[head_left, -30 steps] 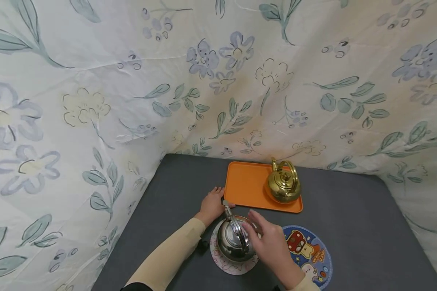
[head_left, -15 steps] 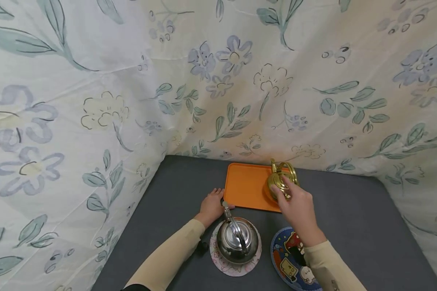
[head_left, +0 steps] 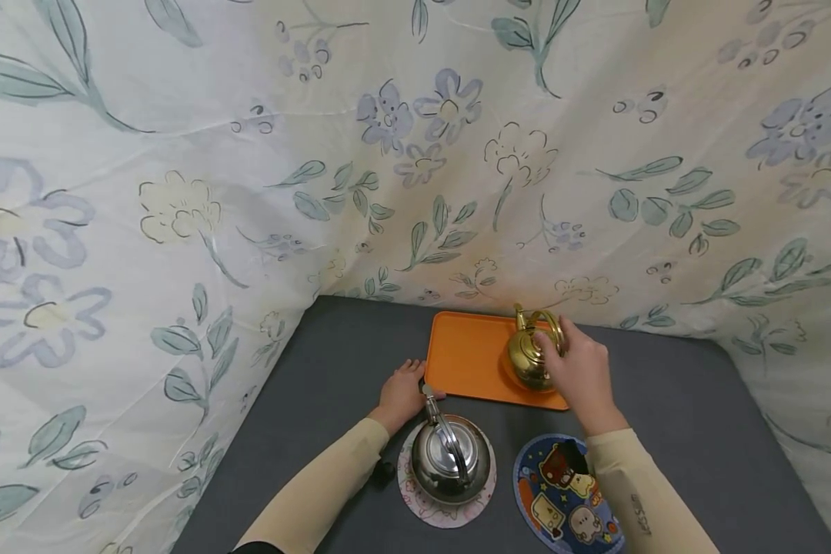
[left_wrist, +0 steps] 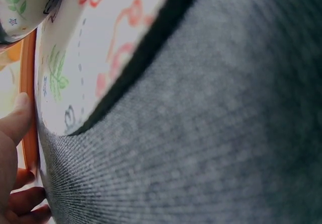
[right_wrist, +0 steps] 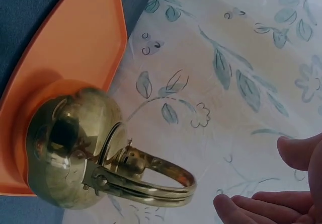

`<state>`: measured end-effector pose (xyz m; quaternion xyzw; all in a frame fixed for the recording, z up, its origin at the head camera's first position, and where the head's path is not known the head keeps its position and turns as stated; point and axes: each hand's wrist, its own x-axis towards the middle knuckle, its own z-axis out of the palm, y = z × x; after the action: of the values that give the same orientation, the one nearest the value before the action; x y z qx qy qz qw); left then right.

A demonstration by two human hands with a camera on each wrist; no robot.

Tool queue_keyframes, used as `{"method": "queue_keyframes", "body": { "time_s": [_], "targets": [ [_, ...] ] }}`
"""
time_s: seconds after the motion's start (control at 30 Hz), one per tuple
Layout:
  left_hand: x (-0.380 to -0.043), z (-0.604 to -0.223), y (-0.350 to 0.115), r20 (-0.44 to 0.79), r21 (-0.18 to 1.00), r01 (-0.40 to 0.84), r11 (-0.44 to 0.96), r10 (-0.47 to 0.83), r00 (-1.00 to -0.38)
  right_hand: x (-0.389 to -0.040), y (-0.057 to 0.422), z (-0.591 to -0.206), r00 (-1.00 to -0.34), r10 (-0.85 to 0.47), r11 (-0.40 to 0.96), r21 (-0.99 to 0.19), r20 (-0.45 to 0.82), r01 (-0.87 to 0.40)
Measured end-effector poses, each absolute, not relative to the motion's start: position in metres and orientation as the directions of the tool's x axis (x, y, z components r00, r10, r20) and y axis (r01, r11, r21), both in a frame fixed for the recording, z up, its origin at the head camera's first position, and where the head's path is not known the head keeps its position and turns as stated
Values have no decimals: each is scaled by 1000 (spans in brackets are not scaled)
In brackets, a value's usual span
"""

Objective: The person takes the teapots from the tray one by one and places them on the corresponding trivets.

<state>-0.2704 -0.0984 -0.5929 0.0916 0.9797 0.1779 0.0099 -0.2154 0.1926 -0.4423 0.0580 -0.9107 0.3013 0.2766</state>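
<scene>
A shiny gold kettle point(head_left: 528, 358) stands upright on the right part of the orange tray point(head_left: 464, 354). My right hand point(head_left: 583, 378) is at the right of its arched handle. In the right wrist view the thumb and fingers point(right_wrist: 261, 204) are spread apart just short of that handle point(right_wrist: 151, 183), with nothing between them. My left hand point(head_left: 400, 392) rests at the tray's near left corner, fingers along the left edge and thumb along the front. Close by, a silver kettle point(head_left: 450, 462) stands on a round white and pink mat point(head_left: 418, 504).
A round blue mat point(head_left: 550, 504) with cartoon figures lies in front of the tray, partly under the right sleeve point(head_left: 644, 492) in the head view. A dark grey cloth point(head_left: 706, 431) covers the table. Floral fabric point(head_left: 360, 192) hangs behind and at the left.
My right hand has moved from beside the silver kettle, out over the gold kettle, then to the right of its handle. My left hand has stayed at the tray corner.
</scene>
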Motion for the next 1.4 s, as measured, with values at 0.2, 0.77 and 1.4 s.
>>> {"method": "queue_keyframes", "body": {
  "time_s": [0.2,0.77,1.4],
  "targets": [
    [-268,-592,-100,-8,366,164,916,179,-984,-225,197,-445,-858,91,833,-510,506,-213],
    [-268,-594,-101,11,362,170,916,178,-984,-257,208,-457,-939,105,828,-552,327,-100],
    [-270,-591,-98,5,360,170,917,180,-984,-275,212,-466,-928,113,835,-540,356,-105]
  ]
}}
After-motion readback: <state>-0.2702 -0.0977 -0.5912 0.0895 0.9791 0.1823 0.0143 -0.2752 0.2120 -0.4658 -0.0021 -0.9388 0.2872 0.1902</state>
